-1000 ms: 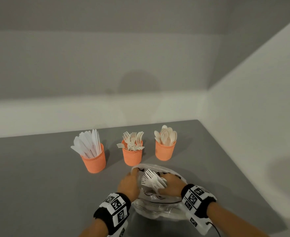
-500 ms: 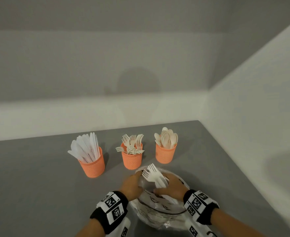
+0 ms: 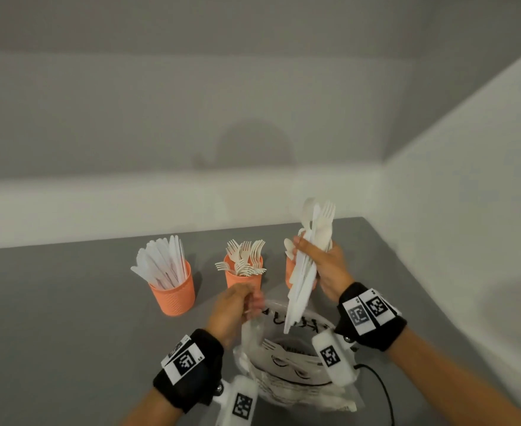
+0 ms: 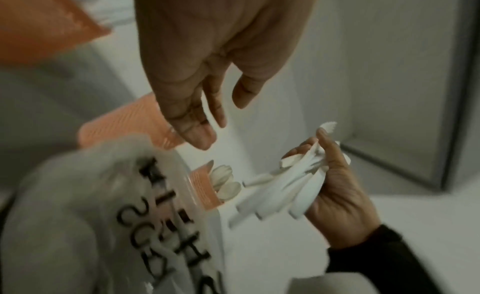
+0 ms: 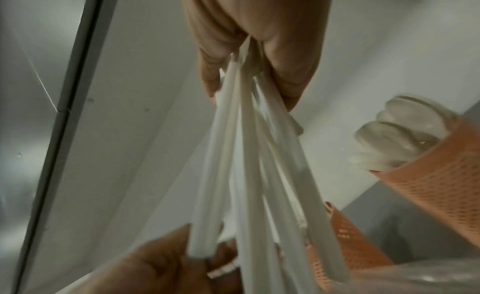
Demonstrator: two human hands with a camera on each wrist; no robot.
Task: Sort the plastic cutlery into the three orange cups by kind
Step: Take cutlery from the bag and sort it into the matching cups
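Three orange cups stand in a row: the left cup [image 3: 173, 290] holds knives, the middle cup [image 3: 243, 276] forks, the right cup [image 3: 290, 273] spoons and is partly hidden. My right hand [image 3: 317, 259] grips a mixed bundle of white cutlery [image 3: 309, 241], heads up, lifted in front of the spoon cup. Its handles [image 5: 249, 154] fan downward from my right hand [image 5: 254, 58]. My left hand [image 4: 218, 117] hovers with relaxed fingers and holds nothing, just above the rim of a clear printed plastic bag [image 3: 290, 367]. More cutlery shows inside the bag.
The grey table [image 3: 68, 318] ends at a white wall behind the cups and another on the right [image 3: 468, 241]. A black cable [image 3: 382, 392] runs along the table by the bag's right side.
My right hand has lifted the cutlery bundle out of the bag's mouth, up and to the right in front of the spoon cup. My left hand stays by the bag's rim.
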